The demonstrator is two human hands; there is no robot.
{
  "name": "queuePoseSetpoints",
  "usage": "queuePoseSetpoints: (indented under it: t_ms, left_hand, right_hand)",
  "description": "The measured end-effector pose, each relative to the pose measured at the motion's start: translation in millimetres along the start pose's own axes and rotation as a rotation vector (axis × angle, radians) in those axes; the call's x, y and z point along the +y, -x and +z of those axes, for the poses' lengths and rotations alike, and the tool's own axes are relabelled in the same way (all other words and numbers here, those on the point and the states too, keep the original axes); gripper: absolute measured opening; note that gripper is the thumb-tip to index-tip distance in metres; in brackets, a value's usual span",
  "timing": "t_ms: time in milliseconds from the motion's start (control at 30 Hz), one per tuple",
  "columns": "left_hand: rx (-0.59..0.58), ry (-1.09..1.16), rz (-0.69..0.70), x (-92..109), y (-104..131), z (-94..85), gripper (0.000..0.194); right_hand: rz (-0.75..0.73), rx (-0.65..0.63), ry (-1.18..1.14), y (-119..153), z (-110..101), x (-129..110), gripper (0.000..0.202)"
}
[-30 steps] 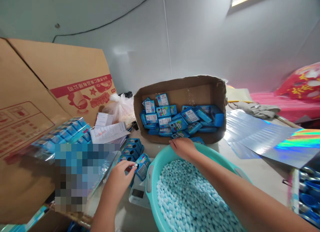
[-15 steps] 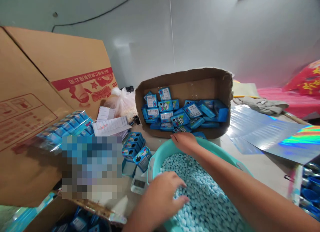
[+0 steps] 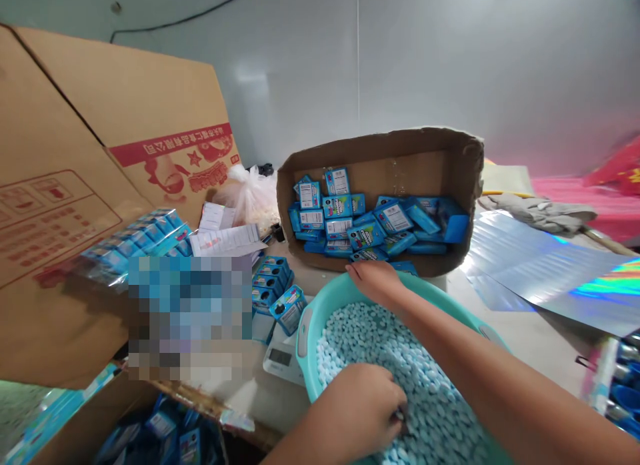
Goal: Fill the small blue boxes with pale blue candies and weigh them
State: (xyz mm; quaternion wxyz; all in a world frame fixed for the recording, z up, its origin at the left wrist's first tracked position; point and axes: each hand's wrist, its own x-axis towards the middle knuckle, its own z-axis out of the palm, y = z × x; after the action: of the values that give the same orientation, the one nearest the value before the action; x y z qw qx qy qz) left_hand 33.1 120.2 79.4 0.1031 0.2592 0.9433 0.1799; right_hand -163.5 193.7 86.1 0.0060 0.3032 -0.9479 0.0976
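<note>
A turquoise basin (image 3: 435,290) full of pale blue candies (image 3: 357,328) stands in front of me. My left hand (image 3: 365,401) is down among the candies, its fingers curled closed; what lies inside them is hidden. At the far rim of the basin, my right hand (image 3: 373,278) is closed over the edge, the forearm crossing above the candies. Left of the basin, a small blue printed box (image 3: 289,309) rests tilted on a white scale (image 3: 281,359), beside a row of blue boxes with round holes (image 3: 270,283).
Behind the basin, a cardboard box (image 3: 435,165) holds several blue packets. A large carton (image 3: 165,105) rises at left, near wrapped blue packs (image 3: 135,241) and paper slips (image 3: 227,239). Shiny film sheets (image 3: 530,265) and a grey cloth (image 3: 545,213) lie at right. Below left sits a carton of blue boxes (image 3: 163,428).
My left hand has moved right and down into the candies, and its fingers have gone from spread to curled closed. My right hand remains at the basin's far rim. The view has shifted slightly.
</note>
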Motion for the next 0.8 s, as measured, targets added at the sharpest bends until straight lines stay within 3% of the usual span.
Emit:
queuePoseSetpoints:
  t_ms: [133,300,800]
  left_hand:
    - [0.079,0.059,0.129,4.3,-2.0,-1.7,0.006]
    - [0.165,0.06,0.134,5.6,0.6,-7.3,0.007]
    - [0.205,0.07,0.156,5.6,1.8,-5.9,0.01]
  right_hand:
    - [0.001,-0.006,0.005,0.5,-0.7,-0.4,0.047]
    - [-0.001,-0.004,0.008,1.9,-0.7,0.1,0.044]
    - [-0.039,0.01,-0.009,3.3,-2.0,1.4,0.045]
